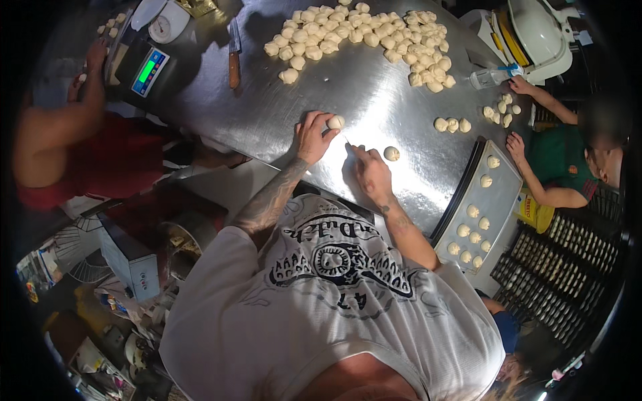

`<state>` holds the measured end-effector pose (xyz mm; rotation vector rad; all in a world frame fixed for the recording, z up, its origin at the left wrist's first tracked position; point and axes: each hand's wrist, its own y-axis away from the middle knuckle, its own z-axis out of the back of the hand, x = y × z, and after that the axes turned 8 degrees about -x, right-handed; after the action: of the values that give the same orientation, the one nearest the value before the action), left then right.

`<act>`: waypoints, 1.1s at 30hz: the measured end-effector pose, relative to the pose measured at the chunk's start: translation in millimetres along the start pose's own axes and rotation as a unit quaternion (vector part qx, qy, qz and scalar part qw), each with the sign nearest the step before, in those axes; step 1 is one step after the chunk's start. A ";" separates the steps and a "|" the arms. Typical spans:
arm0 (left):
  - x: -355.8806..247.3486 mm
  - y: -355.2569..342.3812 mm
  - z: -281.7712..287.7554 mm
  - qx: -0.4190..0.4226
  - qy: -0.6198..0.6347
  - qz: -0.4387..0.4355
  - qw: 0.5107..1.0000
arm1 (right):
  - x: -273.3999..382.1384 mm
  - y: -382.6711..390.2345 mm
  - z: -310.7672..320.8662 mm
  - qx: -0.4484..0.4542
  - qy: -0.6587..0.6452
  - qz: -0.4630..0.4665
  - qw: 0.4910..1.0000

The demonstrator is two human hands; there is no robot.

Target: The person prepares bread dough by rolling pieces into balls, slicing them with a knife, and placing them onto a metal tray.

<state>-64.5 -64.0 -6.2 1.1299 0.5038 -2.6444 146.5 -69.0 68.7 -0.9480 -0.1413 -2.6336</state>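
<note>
Over the steel table (267,127), my left hand (311,139) pinches a pale dough ball (336,123) between thumb and fingers. My right hand (372,175) is closed around a small thin blade (347,141), its tip pointing toward that ball but apart from it; the handle is hidden in my fingers. Another dough ball (392,154), with marks that look like cuts on top, lies just right of my right hand. Farther back spreads a large heap of dough pieces (354,30).
On the right sits a metal tray (500,194) with several dough balls. A co-worker in green (555,160) reaches beside it, near loose dough pieces (452,125) and a clear bottle (491,78). A wooden-handled knife (234,60) and a digital scale (148,72) lie left, by a co-worker in red (100,147).
</note>
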 end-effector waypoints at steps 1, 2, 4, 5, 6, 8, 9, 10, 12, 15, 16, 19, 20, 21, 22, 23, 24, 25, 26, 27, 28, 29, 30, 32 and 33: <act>-0.1 0.3 1.2 -0.022 0.022 -0.015 0.999 | 4.9 4.4 5.7 0.006 0.006 -0.018 1.000; 3.1 1.8 2.5 -0.019 0.025 -0.013 0.999 | 8.7 6.6 9.7 0.012 0.012 -0.037 0.999; 5.9 2.2 5.6 0.043 0.045 -0.010 0.998 | 20.1 -19.5 -6.1 -0.026 -0.001 -0.029 0.999; 2.7 1.7 4.4 0.048 0.049 -0.013 0.998 | 24.5 -32.6 -13.3 -0.048 -0.005 -0.015 0.999; 0.9 0.0 5.6 0.084 0.040 0.018 0.995 | 33.8 -42.7 -12.9 -0.019 0.029 -0.043 0.998; -1.6 -7.3 6.7 0.143 0.022 0.066 0.987 | 25.2 -28.7 -8.6 -0.011 0.038 -0.053 0.998; -1.6 -8.1 8.9 0.141 0.022 0.062 0.988 | 19.7 -16.5 -3.7 0.003 0.047 -0.064 0.997; -3.2 -3.1 9.7 0.098 0.022 0.023 0.995 | 18.8 0.0 6.4 0.019 0.053 -0.066 0.996; -2.2 -3.8 10.3 0.025 0.032 -0.046 0.998 | 17.8 -0.7 10.3 0.021 0.053 -0.063 0.996; -0.2 -1.6 9.4 0.042 0.077 -0.024 0.996 | 32.7 -23.7 -1.3 -0.055 0.025 -0.007 0.998; 7.4 -2.8 4.6 0.063 0.054 -0.024 0.996 | 42.0 -39.9 -6.1 -0.036 0.024 -0.026 0.999; 13.0 -3.5 2.0 0.118 0.024 0.003 0.993 | 31.2 -33.0 -7.4 0.005 0.042 -0.048 0.998; 12.6 -4.5 2.4 0.160 0.005 0.024 0.987 | 20.7 -19.4 -1.0 0.034 0.067 -0.051 0.996; 14.7 -2.7 5.1 0.156 0.004 0.030 0.987 | 21.2 -3.3 21.2 0.059 0.063 -0.069 0.994; 14.4 -1.4 5.7 0.116 -0.002 -0.015 0.993 | -1.4 17.3 35.7 0.080 0.066 -0.060 0.993; 11.8 -1.0 8.5 0.078 -0.005 -0.060 0.995 | -9.3 30.1 54.9 0.057 0.040 -0.078 0.995; -2.8 -2.9 17.8 0.092 0.023 -0.016 0.995 | -37.6 47.6 62.1 -0.033 0.014 -0.095 0.995; -8.9 -4.1 21.2 0.099 0.028 -0.020 0.994 | -58.0 52.9 70.7 -0.078 0.005 -0.128 0.989; -13.1 -5.3 23.0 0.095 0.024 -0.015 0.995 | -82.5 54.9 65.5 -0.144 0.025 -0.140 0.979; -15.0 -5.9 22.8 0.091 0.021 -0.014 0.995 | -109.6 55.0 55.8 -0.212 0.047 -0.153 0.964; -10.8 -5.7 16.7 0.092 0.008 -0.036 0.995 | -130.5 53.7 45.7 -0.229 0.053 -0.144 0.961; -6.2 -7.3 9.1 0.090 -0.006 -0.061 0.994 | -143.8 49.1 38.5 -0.247 0.059 -0.134 0.958; -8.9 -9.1 5.1 0.082 0.004 -0.058 0.995 | -143.8 43.4 31.4 -0.273 0.080 -0.130 0.950; -12.7 -13.1 2.3 0.054 0.007 -0.103 0.993 | -108.2 20.8 35.2 -0.396 0.086 -0.042 0.913; -13.8 -9.4 -5.4 0.039 0.027 -0.126 0.991 | -109.4 17.7 23.1 -0.370 0.019 -0.047 0.928</act>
<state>-54.6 -52.4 2.4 1.2369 0.5946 -2.8772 245.3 -50.3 16.7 -1.1125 0.8979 -2.8180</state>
